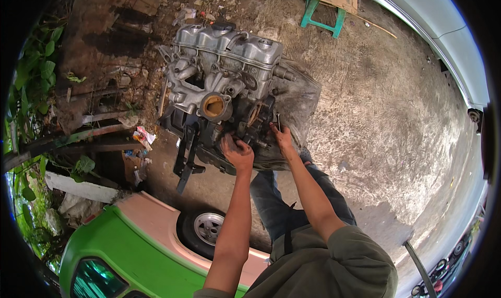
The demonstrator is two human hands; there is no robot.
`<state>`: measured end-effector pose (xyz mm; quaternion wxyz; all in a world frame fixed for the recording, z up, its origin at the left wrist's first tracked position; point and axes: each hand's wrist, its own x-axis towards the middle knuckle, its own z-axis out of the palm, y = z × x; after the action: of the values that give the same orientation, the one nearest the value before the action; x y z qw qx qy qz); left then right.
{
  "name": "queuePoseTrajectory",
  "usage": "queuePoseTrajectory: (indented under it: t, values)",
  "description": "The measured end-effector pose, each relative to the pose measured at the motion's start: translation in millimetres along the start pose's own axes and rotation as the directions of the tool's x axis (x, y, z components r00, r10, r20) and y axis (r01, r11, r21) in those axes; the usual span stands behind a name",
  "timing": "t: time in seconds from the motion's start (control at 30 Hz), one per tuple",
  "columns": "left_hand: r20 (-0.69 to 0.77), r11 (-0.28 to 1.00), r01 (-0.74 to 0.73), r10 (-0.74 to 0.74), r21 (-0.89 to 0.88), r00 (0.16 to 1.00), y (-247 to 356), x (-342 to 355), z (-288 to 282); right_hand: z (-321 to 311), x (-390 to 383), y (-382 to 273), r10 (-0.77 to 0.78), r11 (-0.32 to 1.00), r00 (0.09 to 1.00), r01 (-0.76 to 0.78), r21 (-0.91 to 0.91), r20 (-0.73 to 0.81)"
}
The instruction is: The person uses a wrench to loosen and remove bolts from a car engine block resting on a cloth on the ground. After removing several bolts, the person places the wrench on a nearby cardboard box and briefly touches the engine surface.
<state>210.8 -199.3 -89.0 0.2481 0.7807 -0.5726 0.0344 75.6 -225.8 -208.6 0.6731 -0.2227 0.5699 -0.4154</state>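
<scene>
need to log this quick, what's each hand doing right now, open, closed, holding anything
Left hand: fingers curled against the dark lower part of the engine; a grasp cannot be told.
Right hand: closed on a thin metal tool.

Can't see my left hand (238,152) fingertips, curled into dark underside of engine block (224,84). Right hand (282,137) pinches thin metal tool (278,121); tip too small to identify. Engine's lower face hidden behind both hands. Green car (120,256) cut off by lower edge. White car (443,32) clipped at right rim. Green stool (322,13) top cropped.
</scene>
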Motion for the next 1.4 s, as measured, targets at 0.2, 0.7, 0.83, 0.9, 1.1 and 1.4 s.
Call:
queuePoseTrajectory:
  t: [0.2,0.7,0.83,0.9,1.1,1.4]
  values:
    - [0.009,0.999,0.008,-0.007,-0.041,1.0,-4.4,-3.7,2.7,4.0,-3.5,-0.8,-0.14,0.988,0.99,0.138,-0.076,-0.029]
    - [0.084,0.996,0.077,-0.073,-0.046,0.994,3.6,0.5,-6.3,4.9,3.0,10.0,-0.169,0.977,0.985,0.164,-0.134,-0.03]
    - [0.076,0.998,0.047,-0.044,-0.046,0.996,4.1,0.5,-7.7,3.6,6.3,-2.3,0.069,0.983,0.998,-0.069,-0.171,-0.007]
    - [0.081,0.997,0.048,-0.043,-0.053,0.996,5.3,2.3,-8.6,4.0,3.4,-8.3,0.086,0.993,0.996,-0.084,-0.084,0.022]
    - [0.048,0.998,0.017,-0.014,-0.052,0.999,10.3,5.1,-13.3,4.1,-3.8,-6.1,-0.026,1.0,0.999,0.026,0.002,-0.024]
    - [0.134,0.993,0.098,-0.09,-0.059,0.987,9.3,4.4,-12.7,-0.3,8.7,4.3,-0.177,0.964,0.983,0.166,0.206,0.037]
